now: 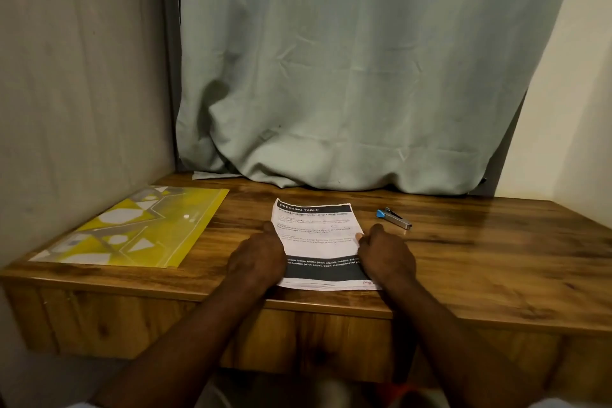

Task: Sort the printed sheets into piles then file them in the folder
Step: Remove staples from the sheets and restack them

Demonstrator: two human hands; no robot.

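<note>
Knuckles up, left hand and right hand, grips pinching edges of printed sheets

This is looking like a home study corner: a pale green curtain is hanging onto a wood-grain desk (set between plain walls).

On the top printed sheet, I read "DRESSING TABLE" in white on the dark header band at its 12 o'clock edge. The lower dark band, toward 6 o'clock, shows "lotion bottle (with liquid), funnel" and "bottles (with caps), open storage/travel". The body lines between are too blurred for me to read.
</note>
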